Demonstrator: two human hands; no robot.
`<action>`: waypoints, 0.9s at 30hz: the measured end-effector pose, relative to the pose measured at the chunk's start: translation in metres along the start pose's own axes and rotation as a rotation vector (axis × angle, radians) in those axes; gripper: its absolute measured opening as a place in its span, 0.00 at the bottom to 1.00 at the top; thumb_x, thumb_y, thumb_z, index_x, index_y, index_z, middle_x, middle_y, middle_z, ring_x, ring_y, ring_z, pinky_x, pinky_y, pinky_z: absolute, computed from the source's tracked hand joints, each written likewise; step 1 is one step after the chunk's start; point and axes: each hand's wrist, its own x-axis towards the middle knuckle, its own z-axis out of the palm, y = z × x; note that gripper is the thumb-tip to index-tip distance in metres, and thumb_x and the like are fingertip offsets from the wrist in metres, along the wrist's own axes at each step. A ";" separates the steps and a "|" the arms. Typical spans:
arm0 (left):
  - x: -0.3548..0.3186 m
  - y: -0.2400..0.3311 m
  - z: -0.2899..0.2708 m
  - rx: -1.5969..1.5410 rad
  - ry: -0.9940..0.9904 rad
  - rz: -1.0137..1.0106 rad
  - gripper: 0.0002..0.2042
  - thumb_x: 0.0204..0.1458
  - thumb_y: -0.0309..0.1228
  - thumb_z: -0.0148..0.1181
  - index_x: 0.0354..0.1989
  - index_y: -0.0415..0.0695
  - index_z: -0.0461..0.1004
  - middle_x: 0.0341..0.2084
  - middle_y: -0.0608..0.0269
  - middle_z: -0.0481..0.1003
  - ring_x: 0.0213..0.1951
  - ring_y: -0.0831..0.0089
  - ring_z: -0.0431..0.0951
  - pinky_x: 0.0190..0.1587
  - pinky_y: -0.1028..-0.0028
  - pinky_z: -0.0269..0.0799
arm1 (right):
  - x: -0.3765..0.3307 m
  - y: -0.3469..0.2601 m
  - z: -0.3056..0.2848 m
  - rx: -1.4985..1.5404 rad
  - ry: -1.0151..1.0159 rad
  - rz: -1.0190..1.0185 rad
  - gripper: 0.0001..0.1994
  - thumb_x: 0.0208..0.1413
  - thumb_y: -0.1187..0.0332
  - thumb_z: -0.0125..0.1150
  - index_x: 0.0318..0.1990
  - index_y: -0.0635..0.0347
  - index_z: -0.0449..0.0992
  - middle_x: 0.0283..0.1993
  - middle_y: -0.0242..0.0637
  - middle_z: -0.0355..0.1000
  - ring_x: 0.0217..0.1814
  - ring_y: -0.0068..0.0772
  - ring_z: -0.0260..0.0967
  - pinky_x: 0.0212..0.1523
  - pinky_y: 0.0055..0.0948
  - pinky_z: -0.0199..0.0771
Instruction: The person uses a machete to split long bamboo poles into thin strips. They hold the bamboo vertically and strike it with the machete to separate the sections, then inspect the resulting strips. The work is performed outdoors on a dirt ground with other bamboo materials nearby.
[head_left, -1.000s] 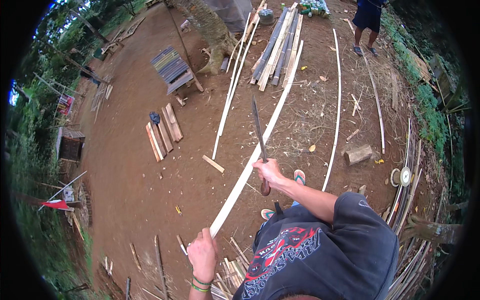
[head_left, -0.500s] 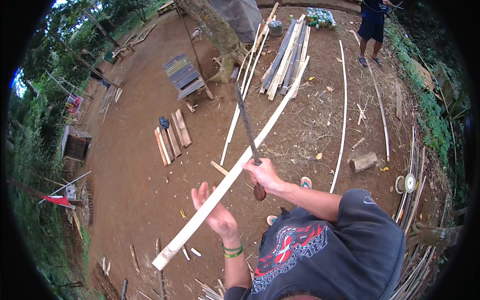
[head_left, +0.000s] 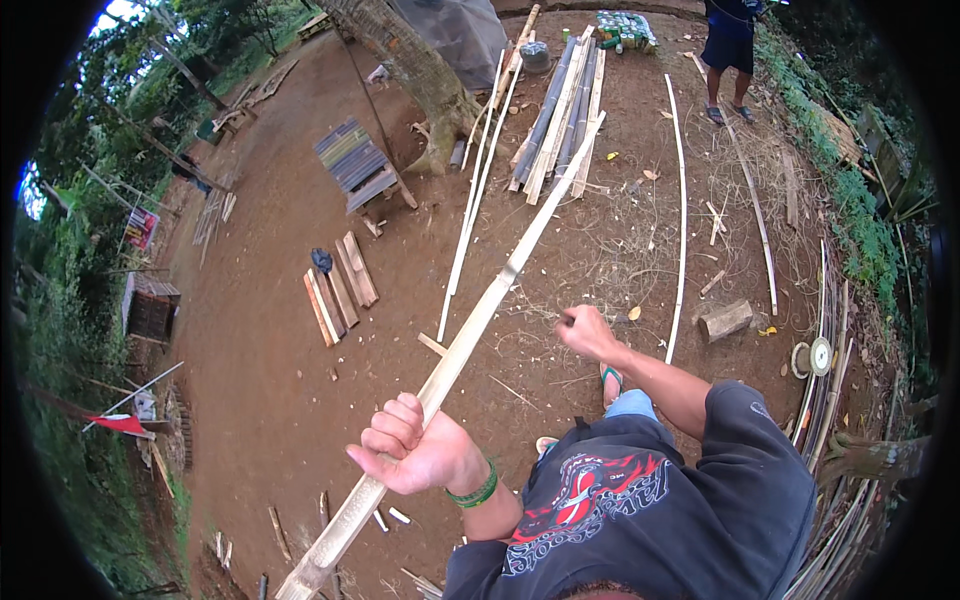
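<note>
A long, pale bamboo strip [head_left: 470, 335] slants from the lower left up toward the pile of split bamboo. My left hand [head_left: 425, 445], with a green band at the wrist, is closed around its lower part, fingers curled over and thumb sticking out. The strip's hollowed face and a dark mark partway up are visible. My right hand [head_left: 590, 333] is a closed fist to the right of the strip, apart from it. A short dark end of the machete handle shows at the fist; the blade cannot be made out here.
Split bamboo [head_left: 560, 120] lies piled ahead beside a tree trunk [head_left: 410, 80]. Short planks [head_left: 345, 280] and a low slatted stand [head_left: 355, 160] are to the left. A log piece [head_left: 725, 320] and a spool [head_left: 820, 355] lie right. Another person [head_left: 730, 50] stands far right.
My left hand went from open beside the strip to gripping it, and the strip turned to show its hollow face. My right hand moved right, off the strip; the machete blade no longer shows.
</note>
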 end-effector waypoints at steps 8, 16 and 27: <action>0.007 -0.002 0.016 0.072 0.027 0.037 0.24 0.64 0.41 0.42 0.14 0.54 0.45 0.10 0.74 0.43 0.17 0.79 0.39 0.25 0.74 0.43 | -0.025 -0.039 -0.005 0.070 -0.163 -0.231 0.12 0.48 0.64 0.59 0.26 0.66 0.77 0.21 0.55 0.72 0.24 0.50 0.74 0.30 0.43 0.72; 0.001 0.005 0.021 0.098 -0.069 0.064 0.24 0.63 0.41 0.44 0.14 0.54 0.45 0.09 0.74 0.42 0.17 0.79 0.39 0.24 0.74 0.41 | 0.071 0.071 -0.030 -0.019 0.036 0.232 0.14 0.47 0.64 0.57 0.29 0.71 0.78 0.25 0.57 0.75 0.31 0.54 0.77 0.35 0.45 0.74; 0.015 0.006 0.007 -0.040 -0.799 -0.011 0.28 0.60 0.43 0.51 0.10 0.51 0.47 0.03 0.74 0.48 0.09 0.81 0.43 0.17 0.76 0.38 | -0.072 -0.118 -0.066 -0.001 -0.313 -0.454 0.12 0.49 0.62 0.62 0.25 0.62 0.77 0.18 0.50 0.71 0.18 0.51 0.70 0.24 0.44 0.69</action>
